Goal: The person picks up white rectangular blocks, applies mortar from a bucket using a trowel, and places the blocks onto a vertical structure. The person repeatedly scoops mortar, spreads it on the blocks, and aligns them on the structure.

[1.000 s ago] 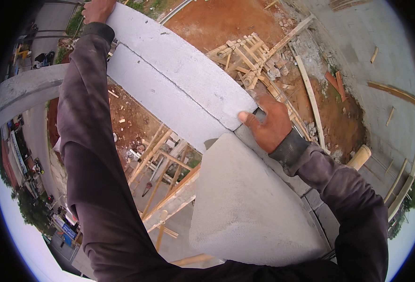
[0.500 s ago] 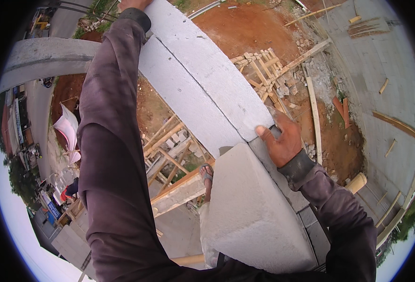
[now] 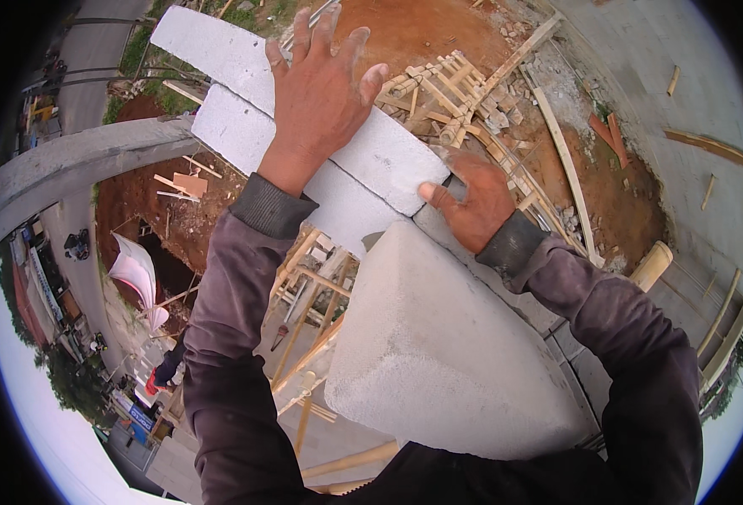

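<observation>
Two long pale concrete blocks lie side by side along a high wall top, a dark seam between them: the right-hand block (image 3: 392, 164) and the left-hand block (image 3: 348, 210). Across their middle is my left hand (image 3: 321, 105), fingers spread; whether its palm presses on them cannot be made out. At the near end of the right-hand block, my right hand (image 3: 479, 198) has its thumb on the top corner and its fingers bent over the outer side. Closer to my body, a large grey concrete block (image 3: 439, 337) sits against the near ends of the pair.
Far below are red soil, bamboo and timber framing (image 3: 447, 93), and rubble. A curved concrete beam (image 3: 93, 160) extends left. At right is a grey slab (image 3: 666, 93) with loose wood. A person in red and dark clothing (image 3: 165, 370) is at lower left, near a road.
My left hand has come back from the far end of the blocks to their middle, its fingers now spread. My right hand stays at the near end. The view has shifted.
</observation>
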The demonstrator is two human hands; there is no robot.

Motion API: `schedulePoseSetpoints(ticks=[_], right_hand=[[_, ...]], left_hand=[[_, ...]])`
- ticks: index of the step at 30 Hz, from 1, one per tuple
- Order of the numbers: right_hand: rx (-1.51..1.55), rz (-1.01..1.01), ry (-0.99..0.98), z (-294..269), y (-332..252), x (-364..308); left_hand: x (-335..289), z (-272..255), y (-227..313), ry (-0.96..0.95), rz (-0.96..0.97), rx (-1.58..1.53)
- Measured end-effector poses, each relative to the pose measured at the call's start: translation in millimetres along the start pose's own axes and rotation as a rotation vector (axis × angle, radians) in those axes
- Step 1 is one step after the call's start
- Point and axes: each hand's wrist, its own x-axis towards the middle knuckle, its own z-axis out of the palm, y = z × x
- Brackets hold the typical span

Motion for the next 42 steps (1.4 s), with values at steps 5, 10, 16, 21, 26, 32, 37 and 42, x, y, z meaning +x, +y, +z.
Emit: schedulePoseSetpoints(ticks=[5,10,16,21,26,32,37,42], right_hand=[[-0.007,-0.065,0.027,-1,-5,-3],[-0.196,-0.13,0.05,3,9,-2],[-0.104,-0.109,-0.02,0,20,4],[0.4,0.132,-0.181,-9,18,0],[-0.045,0.022,-0.232,-4,42,40],[-0.788,-0.181,0.035,-61,-20,36],[-0.241,-0.018,0.499,-96,-136,-42],[0.209,-0.431,0.67,-58,-200,-199]], left_hand=[[-25,-33,50,-0.182,-0.17,-0.108],[-27,-36,52,-0.188,-0.224,-0.215],[-36,-44,55,-0.037,-0.204,-0.426],[-121,-89,77,0.208,-0.528,-0.714],[-296,-154,125,0.209,-0.86,-0.664],[-481,-220,178,0.016,-1.064,-0.591],[-546,-233,165,-0.037,-1.079,-0.648],[-524,-231,119,-0.121,-1.022,-0.624]])
